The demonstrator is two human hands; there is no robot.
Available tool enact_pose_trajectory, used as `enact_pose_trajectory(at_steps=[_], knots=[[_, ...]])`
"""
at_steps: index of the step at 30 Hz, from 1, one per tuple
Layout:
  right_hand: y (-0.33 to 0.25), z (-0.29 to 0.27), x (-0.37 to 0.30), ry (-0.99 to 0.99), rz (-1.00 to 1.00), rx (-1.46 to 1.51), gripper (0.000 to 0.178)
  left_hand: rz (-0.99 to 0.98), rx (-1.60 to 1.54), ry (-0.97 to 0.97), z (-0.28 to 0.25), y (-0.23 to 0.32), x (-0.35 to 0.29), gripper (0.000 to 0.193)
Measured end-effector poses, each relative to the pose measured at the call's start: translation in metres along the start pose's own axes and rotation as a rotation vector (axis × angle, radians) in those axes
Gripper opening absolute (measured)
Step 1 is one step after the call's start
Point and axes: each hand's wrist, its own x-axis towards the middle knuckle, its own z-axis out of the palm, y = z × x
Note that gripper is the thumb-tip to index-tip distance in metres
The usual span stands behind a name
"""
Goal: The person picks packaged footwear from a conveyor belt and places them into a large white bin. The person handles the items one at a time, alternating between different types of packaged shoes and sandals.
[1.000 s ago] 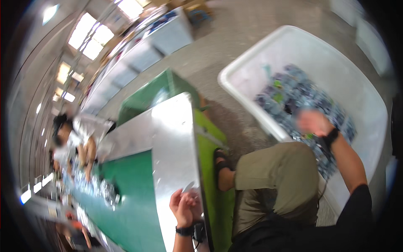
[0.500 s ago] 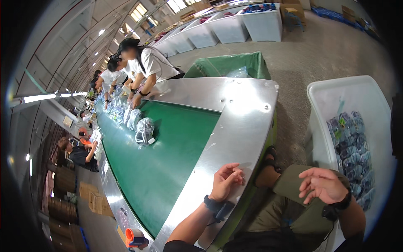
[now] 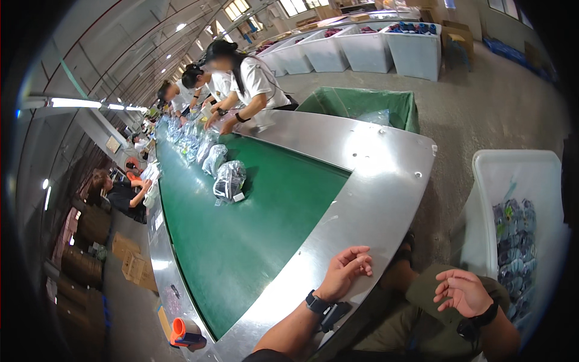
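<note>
My left hand (image 3: 348,271) hovers over or rests on the metal rim (image 3: 313,223) at the belt's near end; contact cannot be made out. Its fingers are loosely bent and apart, with nothing in them. Above my right knee, my right hand (image 3: 463,292) is likewise empty, fingers half curled and spread. Dark bands and small devices sit on both wrists. Farther up the green conveyor belt (image 3: 241,259) lies a bundle in clear plastic (image 3: 229,181), grey and dark inside, with a white tag. Behind it, more plastic-wrapped bundles (image 3: 192,142) form a row.
A white bin (image 3: 476,232) holding several wrapped bundles stands at my right. A green bin (image 3: 362,99) sits beyond the table's far corner. Co-workers (image 3: 256,84) handle bundles along the belt. An orange cylindrical object (image 3: 179,332) rests on the left rim. More white bins (image 3: 413,54) line the back.
My view has turned, so most surroundings appear farther right. The bundles have come slightly nearer along the belt. Both my hands remain empty in much the same pose.
</note>
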Motion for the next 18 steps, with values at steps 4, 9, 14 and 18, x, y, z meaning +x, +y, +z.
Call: enact_pose_trajectory(at_steps=[4, 9, 14, 18], knots=[[-0.004, 0.032, 0.014, -0.096, 0.063, -0.11, 0.029, -0.035, -0.124, -0.001, -0.006, 0.0, 0.0, 0.032], [0.012, 0.077, 0.045, -0.441, 0.214, -0.295, 0.036, -0.06, -0.168, 0.007, -0.01, -0.001, 0.001, 0.032], [0.028, 0.084, 0.074, -0.499, 0.253, -0.313, 0.037, -0.078, -0.165, 0.023, -0.011, -0.002, 0.001, 0.031], [0.027, 0.071, 0.068, -0.461, 0.228, -0.32, 0.037, -0.075, -0.18, 0.019, -0.011, -0.002, 0.001, 0.031]])
